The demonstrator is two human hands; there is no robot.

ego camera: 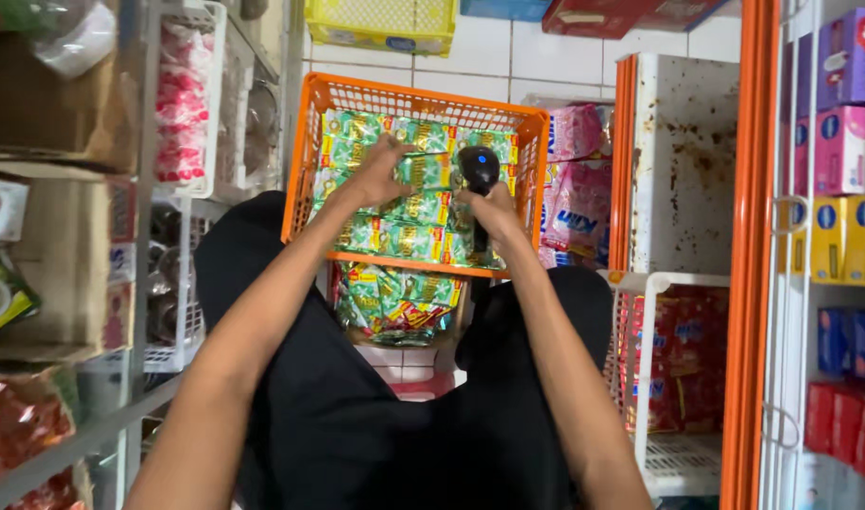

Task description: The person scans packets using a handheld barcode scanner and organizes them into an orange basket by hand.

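Observation:
An orange plastic basket [308, 161] stands in front of my knees, filled with rows of green and yellow sachet packs [415, 238]. My left hand [381, 170] rests on the packs in the basket's upper left, fingers spread over them. A black handheld barcode scanner [479, 170] is gripped by my right hand [495, 210], its head pointing down at the packs in the basket's right half. More of the same green packs [394, 297] hang in a bundle below the basket's front edge, between my legs in black trousers.
Wire shelves with bagged goods stand at left [182, 104]. Pink packs [574, 203] lie right of the basket, beside a stained white panel [683, 161]. An orange upright [749, 255] and shelves of coloured boxes [843, 142] fill the right. A white wire rack [673, 368] holds red packs.

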